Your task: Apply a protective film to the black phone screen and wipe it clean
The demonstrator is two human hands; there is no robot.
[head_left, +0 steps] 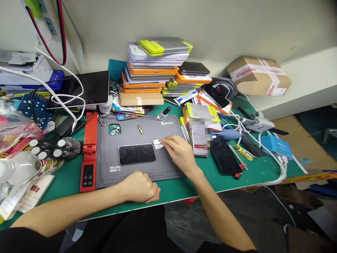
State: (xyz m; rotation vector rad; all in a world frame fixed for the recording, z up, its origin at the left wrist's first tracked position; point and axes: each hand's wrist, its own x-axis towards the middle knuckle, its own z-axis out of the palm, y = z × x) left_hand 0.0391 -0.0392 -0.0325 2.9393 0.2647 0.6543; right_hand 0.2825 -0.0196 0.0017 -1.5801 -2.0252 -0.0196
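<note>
A smartphone (137, 154) with a dark screen lies face up on the grey work mat (110, 177). Just off its right end, my right hand (179, 151) pinches a small white piece of tissue or cloth (158, 144) between thumb and fingers, low over the mat. My left hand (139, 187) is curled in a fist and rests at the mat's front edge, below the phone; nothing shows in it. Behind the phone are a small brass-coloured screwdriver bit (140, 130) and a recess of loose small metal parts (114, 129). A clear bottle with a black cap (164, 113) stands at the mat's back edge.
A red device with buttons (88, 158) borders the mat on the left. Stacked flat boxes (150, 77) rise behind. To the right lie a lit phone (200, 138), a black pouch (224, 156), a yellow cutter (243, 153) and tangled white cables (276, 158). Bottles (21, 168) crowd the left.
</note>
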